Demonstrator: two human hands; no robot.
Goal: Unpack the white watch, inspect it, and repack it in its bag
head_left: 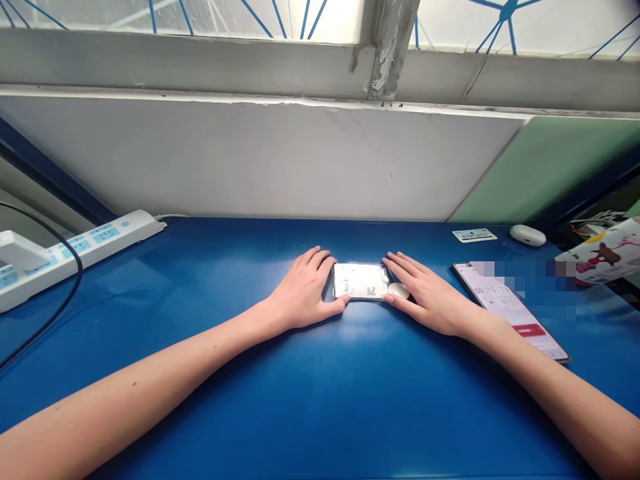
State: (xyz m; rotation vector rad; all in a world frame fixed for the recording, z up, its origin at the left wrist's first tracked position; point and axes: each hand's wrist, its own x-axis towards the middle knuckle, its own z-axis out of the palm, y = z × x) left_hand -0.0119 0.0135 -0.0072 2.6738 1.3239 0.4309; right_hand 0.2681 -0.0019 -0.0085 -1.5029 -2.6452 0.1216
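Note:
A small flat packet point(359, 280), with a white label bearing dark printed marks and a shiny clear edge, lies on the blue tabletop. My left hand point(306, 292) grips its left end, with the thumb at the near edge and the fingers round the far corner. At the opposite end, my right hand point(423, 293) holds the packet between thumb and fingers. A round whitish disc point(399, 291) shows between the right thumb and fingers, partly hidden by them. Whether the disc belongs to the packet, I cannot tell.
A phone point(515, 313) showing a timer lies beside my right forearm. Behind it are a small card point(475, 235) and a white earbud case point(528, 235). A printed bag point(607, 253) sits at the right edge. On the left are a power strip point(105, 235) and a black cable point(75, 287).

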